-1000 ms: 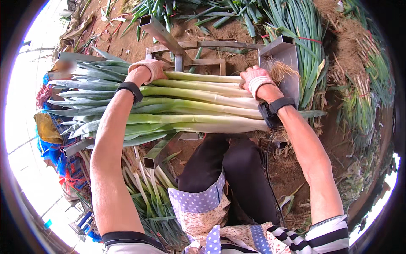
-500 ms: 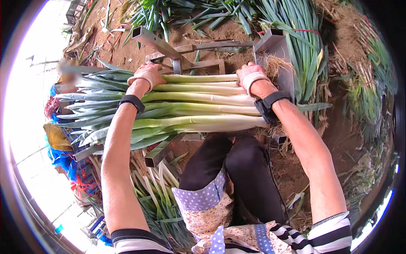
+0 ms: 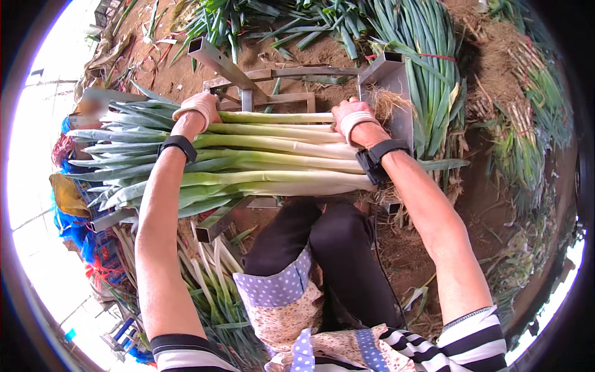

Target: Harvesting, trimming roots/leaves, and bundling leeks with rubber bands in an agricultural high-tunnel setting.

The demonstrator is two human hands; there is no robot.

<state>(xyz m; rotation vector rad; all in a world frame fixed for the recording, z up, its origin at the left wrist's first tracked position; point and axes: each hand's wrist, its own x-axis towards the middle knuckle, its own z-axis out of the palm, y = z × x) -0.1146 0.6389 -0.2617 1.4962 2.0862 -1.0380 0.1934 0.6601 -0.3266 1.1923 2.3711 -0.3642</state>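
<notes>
Several leeks across metal frame.
Left hand, right hand at far edge; whether fingers pinch cannot be determined.

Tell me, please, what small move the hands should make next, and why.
I would perhaps ease the left hand and right hand slightly toward the knees, pressing the leeks closer together. Both hands are at the far edge of the leeks, which lie side by side across the metal frame, with no tie showing across their upper side.
</notes>
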